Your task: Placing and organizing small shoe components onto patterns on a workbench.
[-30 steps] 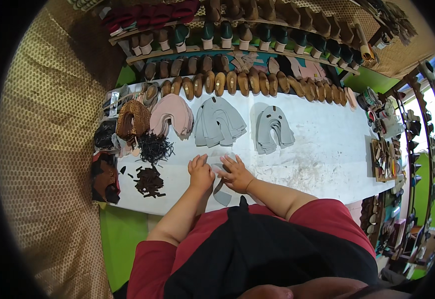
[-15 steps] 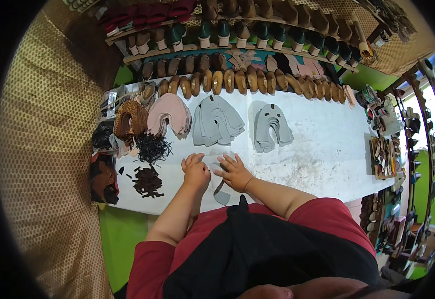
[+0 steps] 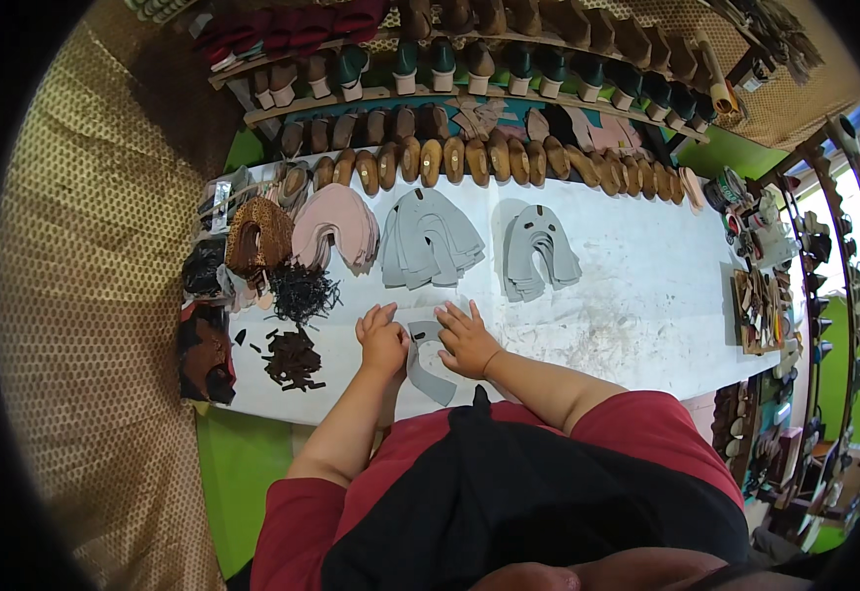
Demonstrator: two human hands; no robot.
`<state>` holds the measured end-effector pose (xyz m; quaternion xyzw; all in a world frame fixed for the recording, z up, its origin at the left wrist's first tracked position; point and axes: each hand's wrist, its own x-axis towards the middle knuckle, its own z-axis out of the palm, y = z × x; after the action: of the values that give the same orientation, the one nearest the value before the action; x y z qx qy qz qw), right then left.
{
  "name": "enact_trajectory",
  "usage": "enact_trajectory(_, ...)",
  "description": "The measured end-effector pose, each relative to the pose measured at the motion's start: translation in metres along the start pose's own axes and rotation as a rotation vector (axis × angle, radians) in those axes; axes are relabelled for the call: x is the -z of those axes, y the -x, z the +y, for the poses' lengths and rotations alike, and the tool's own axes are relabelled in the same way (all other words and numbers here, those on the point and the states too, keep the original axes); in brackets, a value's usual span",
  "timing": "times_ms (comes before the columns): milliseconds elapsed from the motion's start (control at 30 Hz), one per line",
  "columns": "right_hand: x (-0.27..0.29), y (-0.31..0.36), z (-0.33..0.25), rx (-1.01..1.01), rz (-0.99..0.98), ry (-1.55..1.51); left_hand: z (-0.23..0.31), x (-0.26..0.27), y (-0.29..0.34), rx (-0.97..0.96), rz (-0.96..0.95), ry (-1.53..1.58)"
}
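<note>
A grey curved shoe-upper piece (image 3: 428, 379) lies on the white-covered table between my hands, a small dark tab (image 3: 420, 336) near its top. At its left edge rests my left hand (image 3: 382, 342), fingers partly stretched out. My right hand (image 3: 465, 342) lies at the piece's right side, fingers spread and palm down; part of the piece is hidden under it. Beyond my hands are a fanned stack of grey uppers (image 3: 430, 236) and a smaller grey stack (image 3: 538, 251) with dark tabs on top. To the left sit short dark-brown strips (image 3: 293, 360) and a tangle of black strips (image 3: 304, 294).
Pink uppers (image 3: 334, 225) and leopard-print uppers (image 3: 257, 234) are stacked at left. Wooden shoe lasts (image 3: 476, 161) line the table's back, below shelves of green heeled shoes (image 3: 443, 64). A tool box (image 3: 757, 310) stands at the right edge.
The grey piece between my hands now lies flatter, with its curve and dark tab showing. My right hand has shifted slightly right; my left hand has barely moved.
</note>
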<state>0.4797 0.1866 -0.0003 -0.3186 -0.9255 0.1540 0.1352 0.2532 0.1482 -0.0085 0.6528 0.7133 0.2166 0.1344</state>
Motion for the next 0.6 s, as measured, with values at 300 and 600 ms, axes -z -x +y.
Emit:
enact_trajectory(300, 0.001, -0.001, -0.001, -0.01, 0.0, 0.0, 0.003, 0.006, 0.002, 0.017, -0.036, -0.028)
enact_trajectory(600, 0.002, -0.001, -0.002, -0.001, 0.018, -0.01, -0.006, 0.025, 0.005, -0.052, 0.213, -0.016)
